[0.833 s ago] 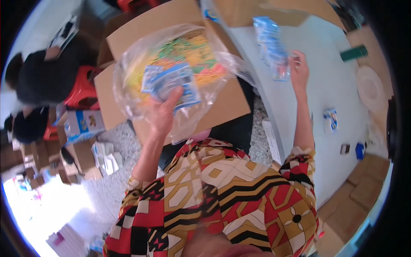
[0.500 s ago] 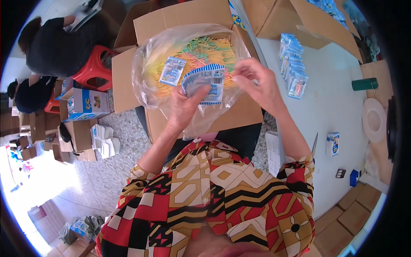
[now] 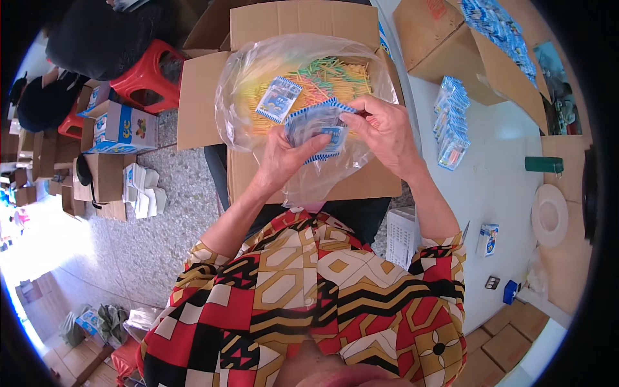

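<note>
My left hand (image 3: 282,158) grips a stack of flat blue-and-white packets (image 3: 313,132), with its thumb pressed across the front. My right hand (image 3: 385,133) pinches the upper right edge of that stack between thumb and fingers. Just beyond my left hand, one single packet (image 3: 279,99) lies on a heap of thin yellow, green and pink sticks (image 3: 329,74). The heap fills a clear plastic bag (image 3: 235,74) lining an open cardboard box (image 3: 303,22) in front of me.
On the white table (image 3: 496,135) at my right lie a row of overlapping packets (image 3: 453,122), a small upright pack (image 3: 488,239) and a green cylinder (image 3: 543,164). Another carton (image 3: 438,45) stands at the far right. Red stools (image 3: 146,76) with seated people are at the far left.
My right hand has come in from the right and now pinches the stack's edge, where it was apart before. The whole view has shifted slightly.
</note>
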Available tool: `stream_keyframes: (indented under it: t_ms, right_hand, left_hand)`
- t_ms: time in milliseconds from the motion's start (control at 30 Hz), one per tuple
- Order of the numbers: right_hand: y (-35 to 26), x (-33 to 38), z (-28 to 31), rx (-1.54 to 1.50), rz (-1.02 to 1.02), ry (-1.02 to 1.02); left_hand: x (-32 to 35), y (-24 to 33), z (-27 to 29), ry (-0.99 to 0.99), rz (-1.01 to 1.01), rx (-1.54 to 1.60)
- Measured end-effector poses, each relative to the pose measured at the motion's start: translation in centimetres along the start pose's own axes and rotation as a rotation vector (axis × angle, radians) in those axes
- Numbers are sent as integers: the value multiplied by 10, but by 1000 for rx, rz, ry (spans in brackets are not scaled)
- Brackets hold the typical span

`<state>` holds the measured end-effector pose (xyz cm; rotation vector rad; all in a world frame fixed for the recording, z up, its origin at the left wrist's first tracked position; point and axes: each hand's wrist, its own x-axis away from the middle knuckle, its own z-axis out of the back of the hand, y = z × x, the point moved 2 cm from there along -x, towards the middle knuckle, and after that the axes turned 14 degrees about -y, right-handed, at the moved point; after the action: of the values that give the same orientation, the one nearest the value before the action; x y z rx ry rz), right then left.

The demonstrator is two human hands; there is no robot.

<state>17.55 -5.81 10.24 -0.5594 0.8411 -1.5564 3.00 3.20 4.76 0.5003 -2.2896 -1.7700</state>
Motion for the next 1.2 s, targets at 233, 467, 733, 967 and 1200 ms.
stream_keyframes:
  t_ms: [233, 467, 733, 967, 1200]
  right_hand:
    - [0, 1, -1, 50, 74, -33]
    - [-18, 9, 5, -35, 129, -11]
    - [-27, 16, -3, 435, 288, 94]
    - [6, 5, 27, 3, 133, 123]
    - [127, -9, 8, 332, -183, -183]
  left_hand:
    - [1, -8, 5, 46, 5, 79]
    - [4, -8, 6, 108, -20, 52]
    - [6, -10, 6, 131, -40, -20]
    - [16, -13, 25, 219, -49, -16]
    - [16, -11, 26, 245, -75, 45]
